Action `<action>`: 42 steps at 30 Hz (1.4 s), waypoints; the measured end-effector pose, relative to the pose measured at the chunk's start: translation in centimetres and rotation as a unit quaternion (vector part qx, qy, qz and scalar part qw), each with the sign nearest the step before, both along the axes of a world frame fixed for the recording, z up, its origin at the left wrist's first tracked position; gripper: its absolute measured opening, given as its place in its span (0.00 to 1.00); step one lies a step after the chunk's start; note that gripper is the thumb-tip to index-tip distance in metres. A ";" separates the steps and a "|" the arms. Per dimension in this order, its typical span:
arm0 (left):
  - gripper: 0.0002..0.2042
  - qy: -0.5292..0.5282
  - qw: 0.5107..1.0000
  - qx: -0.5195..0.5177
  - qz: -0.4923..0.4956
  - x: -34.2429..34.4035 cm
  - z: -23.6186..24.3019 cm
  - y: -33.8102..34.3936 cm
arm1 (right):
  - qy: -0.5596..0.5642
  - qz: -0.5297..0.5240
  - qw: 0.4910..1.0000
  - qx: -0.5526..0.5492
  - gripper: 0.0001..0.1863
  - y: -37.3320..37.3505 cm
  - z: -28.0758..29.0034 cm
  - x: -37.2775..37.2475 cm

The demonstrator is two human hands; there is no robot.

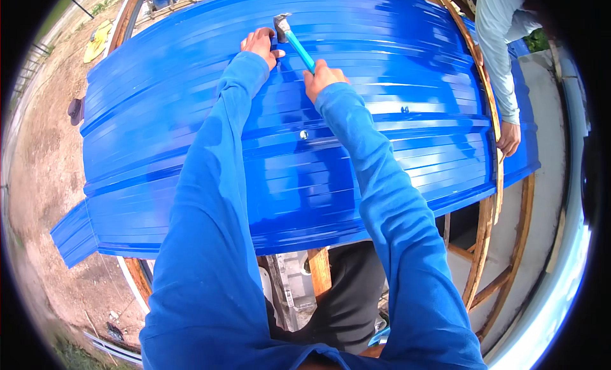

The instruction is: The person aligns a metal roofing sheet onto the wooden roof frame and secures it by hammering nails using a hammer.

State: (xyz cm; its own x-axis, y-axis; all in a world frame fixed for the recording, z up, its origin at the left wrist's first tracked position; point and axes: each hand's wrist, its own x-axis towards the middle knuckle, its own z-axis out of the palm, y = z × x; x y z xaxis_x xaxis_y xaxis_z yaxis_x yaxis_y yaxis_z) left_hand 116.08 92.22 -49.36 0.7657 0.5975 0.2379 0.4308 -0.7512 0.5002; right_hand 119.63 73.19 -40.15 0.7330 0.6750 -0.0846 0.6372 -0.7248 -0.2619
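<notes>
Blue ribbed roofing sheets [299, 192] spread in front of me. My right hand [324, 78] is wrapped round the light-blue handle of a claw hammer [299, 50]. Its metal head is just above the sheet, right beside my left hand [259, 45]. That hand rests on the sheet with fingers bent and thumb toward the hammer head; whatever it pinches is too small or hidden to make out. Closer to me, a small shiny round fastener [303, 135] sits on the sheet. A small dark item [405, 109] lies farther right.
At the right, a co-worker's hand [508, 139] touches a long wooden strip [490, 109] across the sheets. Wooden framing [519, 233] and a grey wall [541, 147] stand beyond. Below the sheet's near edge are a timber post [319, 272] and openings. Bare ground [48, 166] lies far below left.
</notes>
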 end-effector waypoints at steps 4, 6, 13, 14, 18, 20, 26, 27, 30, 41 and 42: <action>0.24 -0.027 0.999 0.025 -0.006 -0.5 0.3 1.4 | 0.104 -0.047 0.990 0.085 0.21 0.5 4.2 -2.0; 0.24 -0.054 0.998 0.023 -0.019 0.7 0.8 0.6 | 0.129 -0.074 0.984 0.101 0.22 -0.1 3.9 -0.8; 0.23 -0.047 0.995 0.072 -0.055 -0.7 -0.2 -0.1 | 0.051 -0.070 0.993 -0.074 0.20 -4.9 3.9 -3.4; 0.24 -0.017 0.994 0.081 -0.075 -1.0 -0.3 -0.1 | 0.010 -0.066 0.997 -0.041 0.18 -8.1 2.4 -4.4; 0.28 0.052 0.989 0.122 -0.063 -1.4 -1.3 -0.9 | -0.108 -0.034 0.989 0.091 0.17 -20.2 -2.0 -8.7; 0.27 0.082 0.988 0.115 -0.064 -1.0 -0.1 -1.3 | -0.133 -0.035 0.989 0.043 0.18 -23.5 -1.9 -9.6; 0.29 0.090 0.984 0.143 -0.058 -3.5 0.1 -4.3 | -0.192 -0.016 0.981 0.020 0.18 -24.6 -1.7 -9.8; 0.29 0.118 0.980 0.119 -0.107 -3.2 1.2 -6.0 | -0.192 -0.025 0.981 0.016 0.18 -25.4 -1.5 -9.4; 0.28 0.147 0.972 0.085 -0.161 -4.0 1.6 -8.1 | -0.181 -0.039 0.983 0.008 0.18 -26.0 -1.3 -9.1; 0.29 0.278 0.937 0.074 -0.198 -7.9 5.1 -11.3 | -0.188 -0.034 0.980 0.059 0.17 -27.3 -1.6 -9.7; 0.28 0.265 0.938 0.062 -0.214 -8.8 4.8 -10.8 | -0.184 -0.020 0.980 0.068 0.16 -27.0 -1.4 -9.8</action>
